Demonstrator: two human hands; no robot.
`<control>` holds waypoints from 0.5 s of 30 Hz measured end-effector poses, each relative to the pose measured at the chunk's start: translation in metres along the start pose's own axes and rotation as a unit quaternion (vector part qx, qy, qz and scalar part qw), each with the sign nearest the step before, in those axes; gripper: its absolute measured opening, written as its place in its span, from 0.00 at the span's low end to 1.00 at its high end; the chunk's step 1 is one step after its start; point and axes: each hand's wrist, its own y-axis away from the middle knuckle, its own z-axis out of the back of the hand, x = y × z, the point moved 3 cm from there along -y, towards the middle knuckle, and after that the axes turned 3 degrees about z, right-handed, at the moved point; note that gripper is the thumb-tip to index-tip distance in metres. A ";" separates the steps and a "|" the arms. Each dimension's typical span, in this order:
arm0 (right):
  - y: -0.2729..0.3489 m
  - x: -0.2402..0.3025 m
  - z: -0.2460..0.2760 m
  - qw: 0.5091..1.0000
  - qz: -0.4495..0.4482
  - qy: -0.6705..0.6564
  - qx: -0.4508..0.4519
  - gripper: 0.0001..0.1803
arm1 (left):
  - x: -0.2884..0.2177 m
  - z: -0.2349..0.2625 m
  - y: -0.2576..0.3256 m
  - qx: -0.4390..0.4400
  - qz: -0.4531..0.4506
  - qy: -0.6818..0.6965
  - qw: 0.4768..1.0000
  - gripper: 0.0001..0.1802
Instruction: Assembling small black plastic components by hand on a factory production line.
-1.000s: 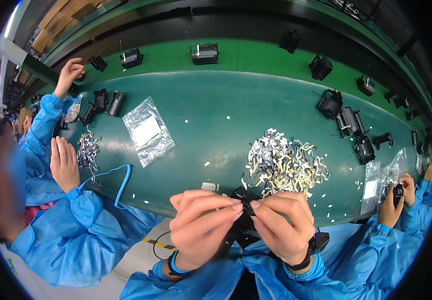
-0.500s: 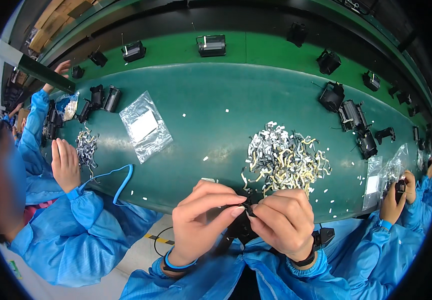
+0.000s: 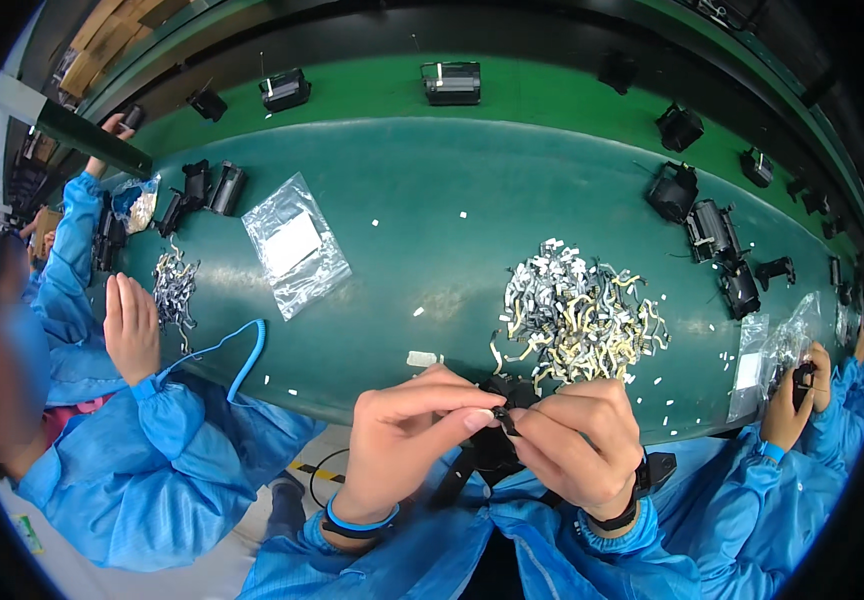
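Both my hands meet just over the near edge of the green table. My left hand (image 3: 402, 430) pinches a small black part (image 3: 503, 418) between thumb and forefinger. From the other side, the fingers of my right hand (image 3: 582, 445) are closed on the same part, and the fingertips partly cover it. Just beyond them lies a pile of short black, white and yellow wires (image 3: 582, 315) with small connectors. A larger black piece (image 3: 497, 460) shows below my hands, too dark to make out.
Black plastic housings (image 3: 452, 84) stand on a green strip (image 3: 372, 95) along the far side. More housings (image 3: 712, 232) sit at the right. A clear bag (image 3: 297, 245) and a smaller wire pile (image 3: 176, 290) lie left. Co-workers' hands (image 3: 132, 330) flank me on both sides.
Housings on the far strip have shifted right. My hands keep their pinch, with the black part turned slightly. At the far left, a co-worker's raised hand now holds a black housing.
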 end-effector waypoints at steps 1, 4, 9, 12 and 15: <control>0.000 0.000 0.001 1.000 0.001 -0.002 -0.001 0.19 | 0.000 0.001 0.000 -0.002 0.000 -0.001 1.000 0.13; 0.000 0.000 0.001 1.000 -0.005 -0.019 -0.012 0.19 | 0.001 0.003 -0.005 0.032 0.036 0.059 0.997 0.12; 0.001 0.000 0.002 0.999 -0.010 -0.041 -0.010 0.19 | 0.005 0.005 -0.009 0.059 0.071 0.078 0.993 0.12; 0.002 0.000 0.003 0.999 -0.011 -0.050 -0.013 0.18 | 0.005 0.009 -0.010 0.079 0.030 0.023 0.996 0.11; 0.004 0.000 0.004 0.998 0.000 -0.057 -0.018 0.18 | 0.002 0.009 -0.012 0.092 0.010 0.009 0.996 0.11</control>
